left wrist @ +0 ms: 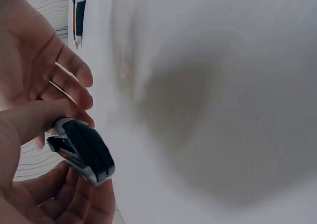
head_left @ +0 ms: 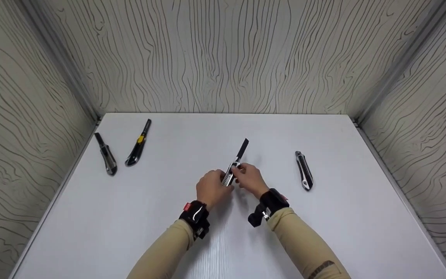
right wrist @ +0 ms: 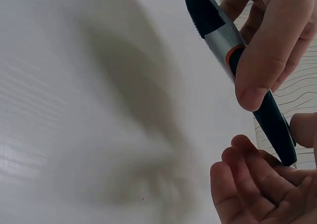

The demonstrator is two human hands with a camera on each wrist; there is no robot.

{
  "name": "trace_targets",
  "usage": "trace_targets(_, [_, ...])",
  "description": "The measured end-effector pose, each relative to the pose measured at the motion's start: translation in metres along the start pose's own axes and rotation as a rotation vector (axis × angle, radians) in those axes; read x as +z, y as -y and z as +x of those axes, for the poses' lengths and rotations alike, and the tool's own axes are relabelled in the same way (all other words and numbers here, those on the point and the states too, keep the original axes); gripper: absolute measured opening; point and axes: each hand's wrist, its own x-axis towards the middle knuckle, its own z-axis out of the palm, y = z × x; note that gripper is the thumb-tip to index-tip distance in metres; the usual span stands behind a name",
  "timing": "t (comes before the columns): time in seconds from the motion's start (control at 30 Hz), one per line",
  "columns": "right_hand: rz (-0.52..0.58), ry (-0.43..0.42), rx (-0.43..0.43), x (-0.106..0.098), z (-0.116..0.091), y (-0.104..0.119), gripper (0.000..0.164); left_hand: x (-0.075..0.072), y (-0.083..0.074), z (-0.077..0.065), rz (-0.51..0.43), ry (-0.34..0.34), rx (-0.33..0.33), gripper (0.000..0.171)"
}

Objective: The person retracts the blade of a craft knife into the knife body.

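Both hands are on one utility knife [head_left: 229,175] at the middle of the table, its long dark blade [head_left: 242,148] pointing away from me. The left hand [head_left: 212,188] grips the rear of the handle, thumb on one side and curled fingers on the other. Toward the front of the handle, the right hand [head_left: 251,179] pinches it with the thumb on top. The right hand's other fingers [left wrist: 74,87] hang loosely bent in the left wrist view. In the right wrist view, the handle [right wrist: 270,122] is dark with silver and orange trim; the blade is hidden there.
Two more utility knives lie at the left: a dark grey one [head_left: 107,155] and a black one with a yellow slider [head_left: 138,147]. Another dark utility knife [head_left: 304,171] lies at the right. Patterned walls [head_left: 223,58] border the white table [head_left: 91,228].
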Motion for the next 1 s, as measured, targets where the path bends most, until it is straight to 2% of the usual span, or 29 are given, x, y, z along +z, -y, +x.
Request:
trace_targets(0.23, [0.184,-0.020,0.068,0.002,0.001,-0.001,0.030,0.006,-0.003,-0.005,0.008,-0.026,0.046,0.032])
trace_targets(0.43, [0.221,-0.027,0.072,0.003,0.001,-0.002,0.029,0.011,-0.004,-0.007,-0.006,-0.008,0.038,0.036])
trace_targets(0.5, [0.218,-0.032,0.069,0.002,0.001,-0.002,0.029,0.011,-0.006,-0.007,-0.048,0.031,0.026,0.039])
trace_targets(0.63, [0.201,-0.031,0.056,-0.001,0.001,-0.005,0.029,0.008,-0.006,-0.008,-0.192,0.131,0.022,0.044])
trace_targets(0.77, [0.203,-0.027,0.049,-0.007,0.000,-0.005,0.026,0.003,-0.004,-0.009,-0.324,0.206,0.002,0.038])
trace_targets(0.9, [0.206,-0.007,0.053,-0.015,0.001,-0.006,0.026,0.002,0.001,-0.009,-0.399,0.256,-0.059,0.033])
trace_targets(1.0, [0.194,0.010,0.066,-0.020,0.003,-0.007,0.027,0.006,0.006,-0.010,-0.485,0.327,-0.118,0.033])
